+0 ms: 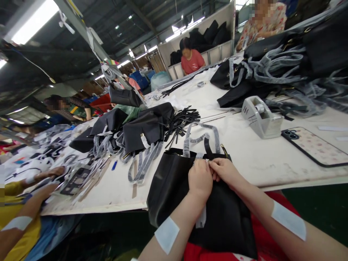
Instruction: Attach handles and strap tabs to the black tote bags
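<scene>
While I look down at my work, the black bag (168, 188) is in the lower middle of the frame, overlapping the near edge of the white table (272, 159), with its lower part over my red clothing. My left grip (200, 177) and my right grip (225, 172) are side by side at the bag's upper edge. Both are narrow, with the fingers drawn together on the bag; which small part is between them I cannot tell, because the fingers cover it. Above them stands a handle (216, 139), wrapped in clear film, and below my left grip a pale strip (201, 219) hangs down the bag. On each of my forearms there is a light patch.

At the right of the frame, a tape dispenser (263, 127) stands near a phone (317, 146), which lies with its patterned back upward. Left of centre lie other black bags (144, 130), just beside a bunch of black strips (182, 121). More black bags are heaped at the upper right. At the left edge, a co-worker in yellow (28, 235) has both hands over the things on the table.
</scene>
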A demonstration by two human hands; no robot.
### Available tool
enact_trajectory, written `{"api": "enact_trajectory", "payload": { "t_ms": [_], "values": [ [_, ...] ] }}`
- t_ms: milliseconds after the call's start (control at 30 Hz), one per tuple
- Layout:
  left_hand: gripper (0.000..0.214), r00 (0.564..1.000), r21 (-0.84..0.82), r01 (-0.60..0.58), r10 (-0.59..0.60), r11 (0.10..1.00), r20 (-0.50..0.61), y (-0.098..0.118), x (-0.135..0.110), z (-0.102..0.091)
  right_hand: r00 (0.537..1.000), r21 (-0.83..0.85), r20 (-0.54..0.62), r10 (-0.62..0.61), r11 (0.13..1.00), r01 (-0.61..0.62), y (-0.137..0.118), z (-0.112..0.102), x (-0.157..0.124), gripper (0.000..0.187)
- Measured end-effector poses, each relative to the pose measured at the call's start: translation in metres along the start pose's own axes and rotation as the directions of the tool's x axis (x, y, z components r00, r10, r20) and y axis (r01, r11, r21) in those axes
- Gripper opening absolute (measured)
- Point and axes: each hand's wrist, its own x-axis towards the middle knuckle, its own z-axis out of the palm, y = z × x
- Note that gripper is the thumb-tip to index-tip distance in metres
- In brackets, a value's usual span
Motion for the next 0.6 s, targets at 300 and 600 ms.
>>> {"api": "enact_trajectory", "payload": {
  "t_ms": [300,600],
  "values": [
    [0.018,0.993,0.15,-0.109,0.1,0.983,0.066,0.004,-0.006,-0.006,0.988,0.032,0.034,-0.152,0.988,0.151,0.01,-0.004,-0.008,0.036],
    [0.019,0.979,0.068,-0.138,0.126,0.988,0.158,0.003,-0.01,-0.012,0.988,0.001,0.04,-0.152,0.988,0.152,0.012,-0.004,-0.01,0.04]
  ]
}}
